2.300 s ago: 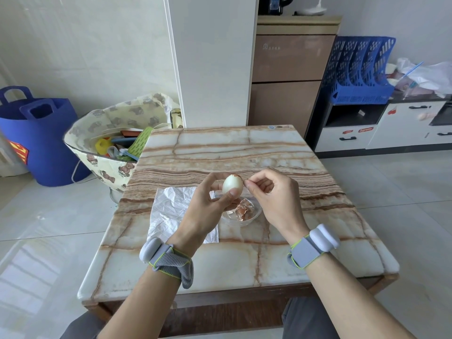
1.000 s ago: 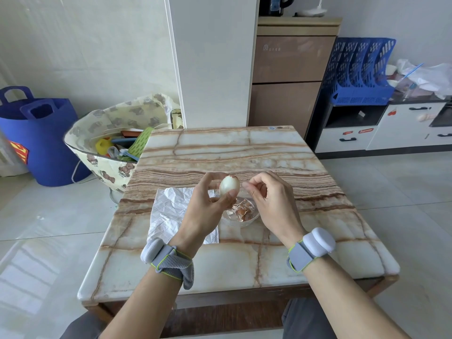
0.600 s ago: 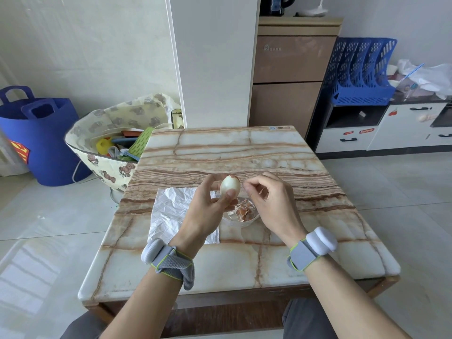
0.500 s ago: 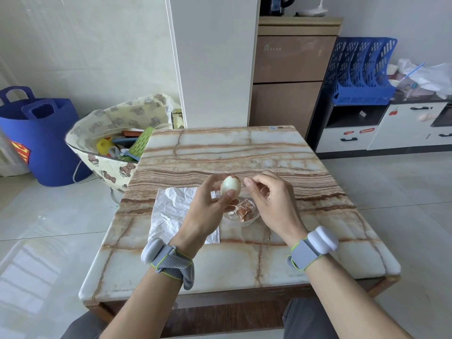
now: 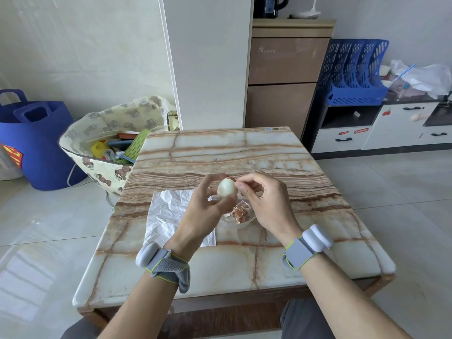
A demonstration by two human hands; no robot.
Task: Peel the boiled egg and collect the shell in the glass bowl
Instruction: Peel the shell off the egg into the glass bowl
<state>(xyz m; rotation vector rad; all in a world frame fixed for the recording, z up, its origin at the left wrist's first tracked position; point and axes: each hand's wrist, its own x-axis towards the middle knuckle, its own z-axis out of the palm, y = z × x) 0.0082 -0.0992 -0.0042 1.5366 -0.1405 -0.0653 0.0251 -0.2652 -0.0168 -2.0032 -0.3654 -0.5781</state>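
**Both hands on the egg, just above the bowl**

The person's left hand gripped the boiled egg upright. The thumb curled round the near side and the fingers wrapped behind it, so only the pale, mostly bare front showed between them. The hand was closed about as far as the egg allowed and was raised off the table.

The right hand came in from the other side, close enough for its fingertips to meet the egg. The thumb and forefinger were pinched together at the egg's top, on a small brown shell scrap clinging there. The other fingers were curled loosely into the palm and held nothing that I could make out.

The glass bowl sat on the table just below the two hands and a little toward the person's body. It lay half hidden under the heel of the left thumb and the right knuckles. Brown shell pieces lay heaped inside it.

A crinkled white sheet lay flat on the table under and outward of the left hand, and its near corner passed beneath the left wrist. Each wrist wore a grey band with a white pod, the left band and the right band.

Off past the left hand, on the floor beside the table, stood a bear-print bag stuffed with odds and ends, and beyond it a blue bag.
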